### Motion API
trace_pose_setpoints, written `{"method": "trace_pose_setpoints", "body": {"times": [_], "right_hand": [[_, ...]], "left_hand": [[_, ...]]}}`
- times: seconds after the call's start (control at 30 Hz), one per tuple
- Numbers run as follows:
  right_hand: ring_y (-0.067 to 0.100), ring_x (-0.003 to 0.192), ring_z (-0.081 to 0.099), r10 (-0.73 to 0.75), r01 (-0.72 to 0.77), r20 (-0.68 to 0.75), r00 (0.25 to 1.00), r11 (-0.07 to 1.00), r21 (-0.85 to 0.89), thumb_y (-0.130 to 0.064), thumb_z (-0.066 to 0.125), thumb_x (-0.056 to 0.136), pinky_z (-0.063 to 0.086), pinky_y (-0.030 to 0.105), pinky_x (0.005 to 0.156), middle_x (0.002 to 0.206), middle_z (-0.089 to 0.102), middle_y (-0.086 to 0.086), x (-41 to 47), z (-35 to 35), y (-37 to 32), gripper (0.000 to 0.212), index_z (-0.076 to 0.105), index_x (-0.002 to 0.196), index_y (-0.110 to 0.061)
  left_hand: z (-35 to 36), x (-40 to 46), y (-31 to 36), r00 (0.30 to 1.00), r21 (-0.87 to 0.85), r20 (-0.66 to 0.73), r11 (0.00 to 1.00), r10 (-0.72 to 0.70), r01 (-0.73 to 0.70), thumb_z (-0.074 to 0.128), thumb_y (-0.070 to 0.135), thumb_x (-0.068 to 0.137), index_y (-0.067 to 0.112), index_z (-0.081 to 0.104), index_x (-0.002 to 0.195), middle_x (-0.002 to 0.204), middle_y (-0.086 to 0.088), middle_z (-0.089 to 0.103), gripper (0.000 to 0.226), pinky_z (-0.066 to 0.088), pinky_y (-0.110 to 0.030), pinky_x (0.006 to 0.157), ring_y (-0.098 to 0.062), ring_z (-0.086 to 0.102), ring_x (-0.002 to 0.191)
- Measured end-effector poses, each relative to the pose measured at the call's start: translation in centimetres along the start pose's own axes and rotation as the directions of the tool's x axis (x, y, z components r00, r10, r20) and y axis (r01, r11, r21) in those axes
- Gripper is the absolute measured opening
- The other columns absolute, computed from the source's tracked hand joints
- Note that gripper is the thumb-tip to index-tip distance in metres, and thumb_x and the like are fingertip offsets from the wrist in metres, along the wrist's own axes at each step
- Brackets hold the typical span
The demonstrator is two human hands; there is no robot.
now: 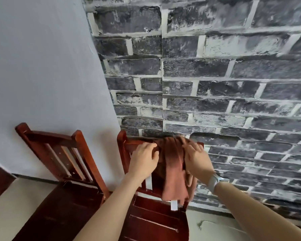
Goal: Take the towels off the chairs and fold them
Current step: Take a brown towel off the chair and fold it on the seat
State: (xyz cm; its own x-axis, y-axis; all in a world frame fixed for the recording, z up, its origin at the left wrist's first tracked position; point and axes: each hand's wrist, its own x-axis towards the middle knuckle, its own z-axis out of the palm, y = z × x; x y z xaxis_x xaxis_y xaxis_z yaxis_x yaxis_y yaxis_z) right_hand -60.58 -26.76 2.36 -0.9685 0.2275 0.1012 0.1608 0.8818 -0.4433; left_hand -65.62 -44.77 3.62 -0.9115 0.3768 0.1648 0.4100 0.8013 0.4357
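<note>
Nearest, two bare forearms reach forward to the top rail of the right-hand dark red wooden chair (156, 221), where a rust-brown terry towel (172, 164) hangs bunched over the backrest, its long end trailing down the slats. The left hand (143, 160) has its fingers curled into the cloth's left edge at the rail; the right hand (195, 156), a pale band on its wrist, lies over the right side with fingers bent onto the fabric, though whether it pinches is hard to tell. To lift cleanly, each hand should probably take a firm edge and raise the towel straight up so it clears the rail without snagging. No containers show. Left stands a second dark red slatted chair (59, 153), bare of towels, before a grey brick-pattern wall (233, 75).
</note>
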Motion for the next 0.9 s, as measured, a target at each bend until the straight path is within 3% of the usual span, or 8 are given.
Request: {"method": "trace_pose_setpoints", "body": {"times": [0.13,0.23,0.3,0.53,0.63,0.7,0.8,0.9], "right_hand": [[0.027,0.125,0.04,0.124,-0.119,0.08,0.989,0.991,-0.065,-0.033,0.022,0.079,0.031,0.036,0.104,0.14,0.042,0.006,1.4,1.2,-0.4,0.063,0.037,0.138,-0.018],[0.027,0.126,0.038,0.191,-0.189,0.073,0.979,0.981,-0.034,-0.021,0.04,0.089,0.028,0.033,0.106,0.144,0.038,0.006,2.3,1.9,-0.3,0.051,0.035,0.14,-0.017],[0.027,0.126,0.039,0.22,-0.221,0.056,0.974,0.975,-0.001,-0.015,0.044,0.088,0.027,0.032,0.107,0.146,0.037,0.006,2.6,2.1,-0.1,0.052,0.037,0.139,-0.017],[0.027,0.124,0.038,0.21,-0.203,0.058,0.976,0.973,-0.113,-0.017,0.042,0.092,0.029,0.034,0.106,0.145,0.036,0.002,2.9,2.2,-0.3,0.049,0.035,0.14,-0.022],[0.027,0.125,0.037,0.217,-0.211,0.03,0.976,0.966,-0.151,-0.025,0.035,0.092,0.029,0.036,0.106,0.143,0.038,0.003,2.8,2.5,-0.2,0.048,0.035,0.14,-0.025],[0.028,0.126,0.035,0.247,-0.24,0.021,0.969,0.957,-0.165,-0.027,0.036,0.092,0.027,0.036,0.106,0.143,0.037,0.004,2.8,2.8,-0.5,0.049,0.033,0.141,-0.027],[0.029,0.128,0.032,0.295,-0.282,0.033,0.955,0.934,-0.218,-0.027,0.041,0.093,0.025,0.038,0.106,0.144,0.034,0.006,3.0,2.8,-1.1,0.051,0.029,0.142,-0.027],[0.029,0.126,0.036,0.271,-0.274,-0.049,0.961,0.932,-0.237,-0.025,0.041,0.091,0.027,0.039,0.104,0.138,0.041,0.007,2.7,2.6,-2.7,0.046,0.038,0.137,-0.023]], "left_hand": [[2.0,4.5,-0.8,0.993,0.024,0.069,0.995,0.091,-0.092,0.047,0.042,0.09,0.017,0.048,0.13,0.126,-0.003,0.051,0.047,0.038,-0.036,0.096,-0.024,0.044,0.12],[3.7,7.1,-0.7,0.979,0.08,0.158,0.986,0.131,-0.145,0.047,0.056,0.085,0.021,0.047,0.131,0.126,0.0,0.048,0.058,0.036,-0.037,0.096,-0.023,0.042,0.121],[4.8,8.2,-0.5,0.967,0.057,0.214,0.987,0.135,-0.151,0.051,0.053,0.085,0.021,0.051,0.125,0.123,0.0,0.051,0.051,0.036,-0.038,0.095,-0.023,0.044,0.119],[4.5,9.1,-1.8,0.982,-0.251,0.104,0.96,0.156,-0.126,0.053,0.022,0.09,0.011,0.056,0.096,0.104,-0.005,0.057,0.013,0.038,-0.033,0.073,-0.026,0.054,0.099],[2.0,9.5,-3.8,0.997,-0.471,-0.069,0.879,0.041,-0.069,0.053,0.014,0.09,0.007,0.052,0.088,0.092,-0.01,0.059,0.007,0.033,-0.028,0.069,-0.027,0.054,0.088],[0.0,9.5,-5.9,0.989,-0.644,-0.124,0.765,-0.082,-0.017,0.052,0.011,0.09,0.011,0.049,0.085,0.08,-0.005,0.056,0.006,0.031,-0.026,0.067,-0.023,0.051,0.08],[-1.6,9.2,-8.6,0.993,-0.791,0.012,0.607,-0.115,0.08,0.051,0.02,0.089,0.027,0.047,0.082,0.079,0.003,0.052,0.011,0.035,-0.027,0.072,-0.018,0.048,0.08],[-2.0,7.1,-9.7,0.993,-0.74,0.115,0.669,0.026,0.069,0.051,0.018,0.085,0.028,0.048,0.08,0.076,0.005,0.051,0.011,0.038,-0.027,0.072,-0.011,0.05,0.075]]}}
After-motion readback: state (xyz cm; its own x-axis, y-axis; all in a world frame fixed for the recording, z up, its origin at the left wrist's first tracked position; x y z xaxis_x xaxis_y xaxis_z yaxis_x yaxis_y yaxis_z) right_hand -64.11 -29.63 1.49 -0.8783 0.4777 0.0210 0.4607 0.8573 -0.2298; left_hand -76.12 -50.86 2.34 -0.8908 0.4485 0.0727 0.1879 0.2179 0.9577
